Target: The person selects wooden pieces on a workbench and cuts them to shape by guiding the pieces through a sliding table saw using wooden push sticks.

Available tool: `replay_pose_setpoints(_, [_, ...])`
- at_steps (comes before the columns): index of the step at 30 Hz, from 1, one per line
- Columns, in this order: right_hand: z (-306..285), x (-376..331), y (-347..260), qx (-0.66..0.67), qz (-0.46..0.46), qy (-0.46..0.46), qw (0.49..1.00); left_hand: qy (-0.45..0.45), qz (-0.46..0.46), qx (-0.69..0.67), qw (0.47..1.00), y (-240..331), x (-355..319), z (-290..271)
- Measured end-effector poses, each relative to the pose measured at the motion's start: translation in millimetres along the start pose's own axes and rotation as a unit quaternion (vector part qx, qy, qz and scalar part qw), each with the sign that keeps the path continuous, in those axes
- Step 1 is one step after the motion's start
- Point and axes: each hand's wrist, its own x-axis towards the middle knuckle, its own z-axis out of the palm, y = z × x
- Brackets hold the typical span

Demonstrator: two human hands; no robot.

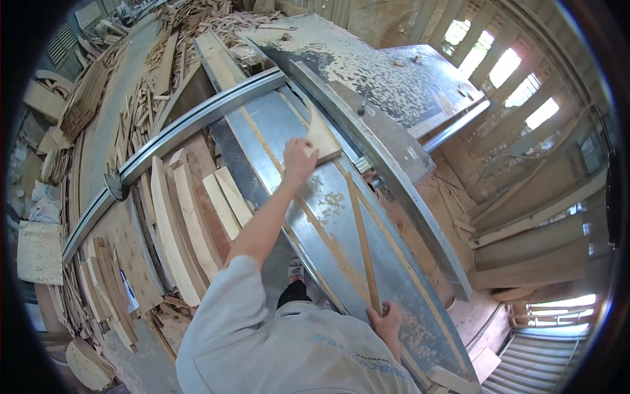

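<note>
My left arm reaches forward over a grey metal machine table. The left hand is closed over the near left side of a pale, curved wooden block, which lies on the table beside a long metal fence. Near my body, the right hand grips the near end of a narrow wooden stick. That stick slants away across the table, its far end close to the block. Part of the right-hand fingers is hidden.
An aluminium rail crosses the table's far left. Left of it lie curved wooden pieces, with offcuts heaped beyond. A sawdust-covered metal surface stands past the fence. At the near right is another wooden piece.
</note>
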Motion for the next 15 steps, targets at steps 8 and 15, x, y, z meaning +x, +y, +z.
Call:
replay_pose_setpoints(8, [-12.8, 41.6, -20.5, 0.023, 0.108, -0.130, 0.985, -0.278, -0.300, -0.333, 0.850, 58.4, -75.3, -115.0])
replay_pose_setpoints(15, [-27.0, 71.1, -56.2, 0.033, 0.071, -0.145, 0.986, -0.341, 0.035, -0.539, 0.769, 101.5, 0.4, -154.2])
